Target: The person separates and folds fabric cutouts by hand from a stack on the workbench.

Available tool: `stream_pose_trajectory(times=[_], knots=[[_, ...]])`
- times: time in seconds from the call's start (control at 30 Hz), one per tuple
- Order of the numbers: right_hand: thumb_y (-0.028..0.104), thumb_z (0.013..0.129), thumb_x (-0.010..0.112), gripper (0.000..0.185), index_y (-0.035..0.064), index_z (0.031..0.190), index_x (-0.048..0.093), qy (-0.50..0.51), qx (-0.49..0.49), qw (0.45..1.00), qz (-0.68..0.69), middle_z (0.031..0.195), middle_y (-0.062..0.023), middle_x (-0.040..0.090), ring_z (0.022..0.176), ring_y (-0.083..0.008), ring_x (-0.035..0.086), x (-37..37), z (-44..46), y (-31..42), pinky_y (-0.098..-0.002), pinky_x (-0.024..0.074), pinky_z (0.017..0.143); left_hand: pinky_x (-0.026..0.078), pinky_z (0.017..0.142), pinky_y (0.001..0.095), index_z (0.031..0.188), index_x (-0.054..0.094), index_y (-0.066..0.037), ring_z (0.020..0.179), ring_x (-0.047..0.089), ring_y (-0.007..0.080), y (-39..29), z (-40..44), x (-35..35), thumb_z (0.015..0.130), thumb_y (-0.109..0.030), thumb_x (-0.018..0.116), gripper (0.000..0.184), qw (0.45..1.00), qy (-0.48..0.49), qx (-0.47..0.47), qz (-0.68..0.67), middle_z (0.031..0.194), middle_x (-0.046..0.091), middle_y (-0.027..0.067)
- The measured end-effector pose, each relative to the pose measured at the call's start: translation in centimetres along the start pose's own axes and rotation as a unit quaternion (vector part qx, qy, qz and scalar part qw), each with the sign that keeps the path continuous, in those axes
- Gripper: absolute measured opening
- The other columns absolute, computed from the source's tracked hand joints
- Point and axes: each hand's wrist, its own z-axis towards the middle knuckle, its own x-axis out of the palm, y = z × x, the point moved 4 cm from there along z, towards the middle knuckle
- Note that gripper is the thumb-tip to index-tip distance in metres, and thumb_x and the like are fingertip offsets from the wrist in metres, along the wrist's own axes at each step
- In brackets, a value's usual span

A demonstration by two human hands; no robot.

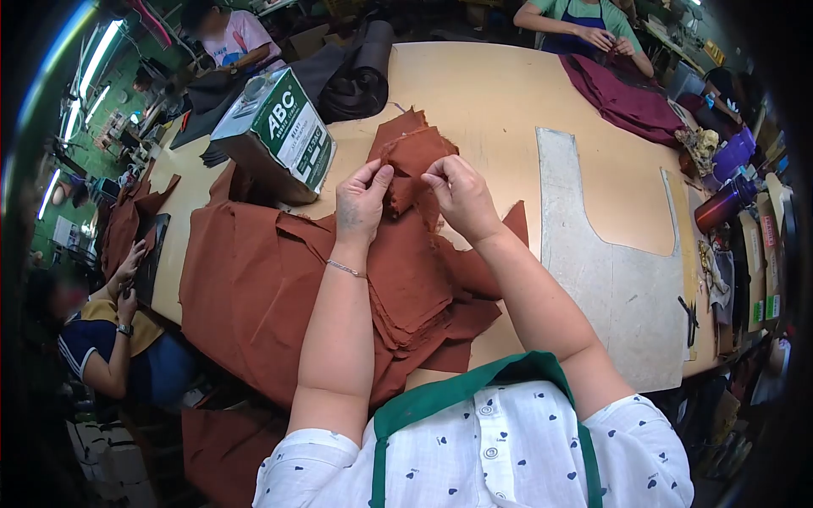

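My left hand (364,201) pinches the left edge of a rust-brown fabric piece (417,151) between thumb and fingers. My right hand (464,193) is closed at the right edge of the same piece, its fingers curled against the cloth. The piece is lifted a little and has frayed, uneven edges. Beneath it lies a stack of cut rust-brown fabric (411,284), with more layers spread left and hanging over the table's near edge. Part of the fabric between my hands is folded, so its underside is hidden.
A green and white ABC tin (292,131) stands left of my hands. Behind it lies a dark fabric roll (360,72). A grey pattern template (593,279) and small scissors (689,320) lie right. Co-workers handle maroon cloth (622,97) and other fabric around the table (474,76).
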Motion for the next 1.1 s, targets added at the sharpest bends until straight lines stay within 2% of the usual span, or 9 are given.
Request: stream_pose_trajectory(times=[0.17, 0.27, 0.3, 0.4, 0.53, 0.77, 0.83, 0.97, 1.1], knots=[[0.019, 0.071, 0.070, 0.028, 0.0008, 0.079, 0.050, 0.022, 0.039, 0.999, 0.011, 0.072, -0.0103, 0.054, 0.072, -0.0256, 0.054, 0.5, -0.2, 0.8, -0.0347, 0.0441, 0.065, 0.044, 0.066, 0.0178, 0.102, 0.059, 0.002, 0.073, 0.055, 0.0061, 0.2, 0.1, 0.2, 0.084, -0.011, 0.058, 0.021, 1.000, 0.020, -0.003, -0.022, 0.085, 0.062, 0.0019], [0.024, 0.069, 0.072, 0.036, 0.0000, 0.085, 0.051, -0.095, 0.143, 0.985, 0.025, 0.070, -0.0073, 0.053, 0.072, -0.0207, 0.054, 0.1, 0.0, -1.8, -0.0318, 0.0455, 0.066, 0.045, 0.069, 0.0193, 0.102, 0.057, 0.001, 0.076, 0.057, 0.0081, -0.2, 0.1, -0.1, 0.085, -0.010, 0.056, 0.021, 0.997, -0.004, 0.020, -0.071, 0.090, 0.062, 0.0036], [0.021, 0.071, 0.072, 0.035, -0.0004, 0.089, 0.052, -0.118, 0.166, 0.978, 0.045, 0.076, -0.0054, 0.054, 0.075, -0.0144, 0.052, -0.1, 0.2, -2.8, -0.0276, 0.0459, 0.067, 0.045, 0.072, 0.0201, 0.103, 0.056, 0.002, 0.078, 0.056, 0.0086, -0.1, 0.1, -0.3, 0.085, -0.010, 0.056, 0.021, 0.997, -0.001, 0.025, -0.075, 0.092, 0.061, 0.0043], [0.018, 0.072, 0.072, 0.033, -0.0003, 0.092, 0.053, -0.023, 0.256, 0.930, 0.264, 0.081, -0.0044, 0.054, 0.075, -0.0111, 0.051, 0.8, 0.3, -4.8, -0.0244, 0.0457, 0.069, 0.045, 0.078, 0.0227, 0.105, 0.054, 0.002, 0.085, 0.055, 0.0103, 0.0, 0.3, -0.5, 0.087, -0.010, 0.054, 0.022, 0.995, 0.013, 0.035, -0.092, 0.097, 0.059, 0.0062], [0.009, 0.073, 0.070, 0.023, 0.0008, 0.088, 0.055, -0.129, 0.207, 0.929, 0.278, 0.077, -0.0014, 0.056, 0.070, -0.0080, 0.052, 1.3, 1.2, -5.2, -0.0210, 0.0454, 0.065, 0.045, 0.082, 0.0250, 0.107, 0.050, 0.001, 0.091, 0.054, 0.0120, -0.3, 0.2, -0.2, 0.087, -0.009, 0.052, 0.022, 0.993, 0.033, 0.048, -0.102, 0.103, 0.057, 0.0078], [0.003, 0.077, 0.063, 0.013, -0.0006, 0.088, 0.058, -0.013, 0.226, 0.906, 0.357, 0.078, -0.0032, 0.059, 0.071, -0.0086, 0.054, 1.2, 1.8, -4.6, -0.0226, 0.0466, 0.066, 0.043, 0.087, 0.0267, 0.113, 0.047, 0.001, 0.098, 0.052, 0.0146, -1.7, -0.1, 0.0, 0.086, -0.006, 0.052, 0.028, 0.984, 0.041, 0.047, -0.166, 0.107, 0.055, 0.0090], [0.001, 0.079, 0.061, 0.012, -0.0010, 0.090, 0.058, -0.014, 0.208, 0.907, 0.365, 0.077, -0.0029, 0.059, 0.071, -0.0084, 0.055, 1.3, 1.8, -3.5, -0.0230, 0.0471, 0.066, 0.042, 0.089, 0.0274, 0.114, 0.046, 0.001, 0.100, 0.052, 0.0152, -2.2, -0.3, 0.2, 0.083, -0.003, 0.054, 0.032, 0.996, 0.021, 0.088, -0.026, 0.108, 0.054, 0.0094], [0.004, 0.078, 0.061, 0.014, 0.0001, 0.091, 0.059, -0.024, 0.139, 0.946, 0.291, 0.080, -0.0042, 0.061, 0.071, -0.0104, 0.056, 1.5, 1.0, -1.6, -0.0226, 0.0473, 0.067, 0.043, 0.087, 0.0271, 0.112, 0.047, 0.000, 0.099, 0.053, 0.0148, -1.7, 0.1, -0.6, 0.078, 0.002, 0.061, 0.037, 0.986, -0.018, 0.153, 0.058, 0.106, 0.055, 0.0095], [0.013, 0.071, 0.069, 0.021, 0.0018, 0.086, 0.059, -0.037, 0.062, 0.991, 0.111, 0.077, -0.0096, 0.060, 0.070, -0.0185, 0.059, 1.1, 0.7, -0.1, -0.0251, 0.0481, 0.065, 0.045, 0.083, 0.0255, 0.106, 0.048, -0.001, 0.095, 0.055, 0.0137, -0.9, 0.2, -1.1, 0.074, 0.005, 0.064, 0.036, 0.991, -0.010, 0.130, -0.015, 0.102, 0.057, 0.0084]])
